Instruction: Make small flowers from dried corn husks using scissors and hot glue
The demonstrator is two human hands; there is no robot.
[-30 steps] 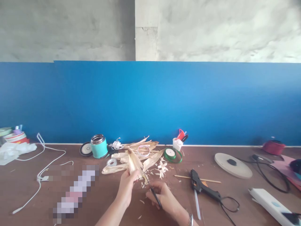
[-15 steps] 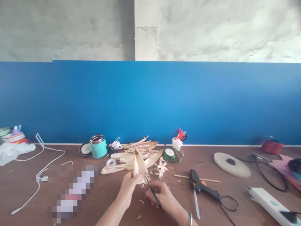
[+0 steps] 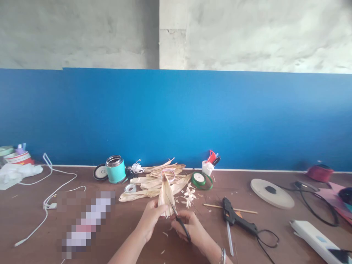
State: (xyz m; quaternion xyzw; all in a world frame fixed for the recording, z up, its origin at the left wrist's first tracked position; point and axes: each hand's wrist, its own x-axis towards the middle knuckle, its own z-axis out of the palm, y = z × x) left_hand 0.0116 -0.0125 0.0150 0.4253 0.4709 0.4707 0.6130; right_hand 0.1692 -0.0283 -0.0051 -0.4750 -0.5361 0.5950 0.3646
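two hands are at work: the left hand (image 3: 150, 220) and the right hand (image 3: 189, 229). one pair of scissors (image 3: 178, 219) and one held corn husk (image 3: 166, 194) sit between them. at 12 o'clock from the hands lies one pile of loose husks (image 3: 154, 181) and one small husk flower (image 3: 189, 195). there is one teal jar (image 3: 115, 169) with one lid (image 3: 100, 172) at 11 o'clock, one clear tape roll (image 3: 130, 188), one green ribbon spool (image 3: 201, 180), and one white cup (image 3: 207, 168) of tools. at 3 o'clock: one black glue gun (image 3: 238, 219), one wooden stick (image 3: 230, 208), one white round disc (image 3: 271, 193). one white cable (image 3: 52, 190) runs at 9 o'clock on the one desk (image 3: 27, 216).
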